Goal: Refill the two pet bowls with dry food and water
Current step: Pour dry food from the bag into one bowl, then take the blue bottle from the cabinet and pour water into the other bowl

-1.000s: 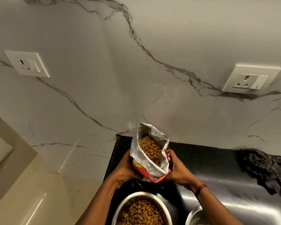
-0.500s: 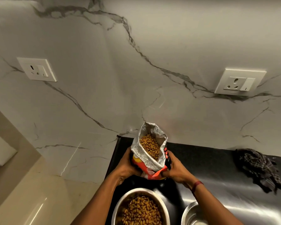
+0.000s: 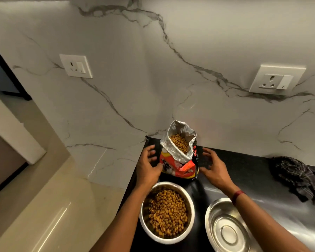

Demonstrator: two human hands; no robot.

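1. Steel bowl (image 3: 190, 213) heaped with brown dry food (image 3: 166, 213) stands at the near left edge of a black desk (image 3: 244, 160); a second steel bowl (image 3: 225, 231) just to its right shows a shiny bare base.
2. Behind the filled bowl, an orange and black food bag (image 3: 178, 164) stands upright on the desk near the marble wall (image 3: 153, 70), its foil-lined mouth open and kibble showing inside.
3. The person's left hand (image 3: 148, 166) is at the bag's left side with fingers loosely spread, gripping nothing; whether the thumb touches the bag cannot be told.
4. The right hand (image 3: 213, 168), a red band (image 3: 238, 196) at its wrist, is held open to the bag's right, apart from it.
5. A dark checked cloth (image 3: 296, 177) lies crumpled at the desk's right end, and two white sockets (image 3: 75, 66) (image 3: 276, 79) are set in the wall.
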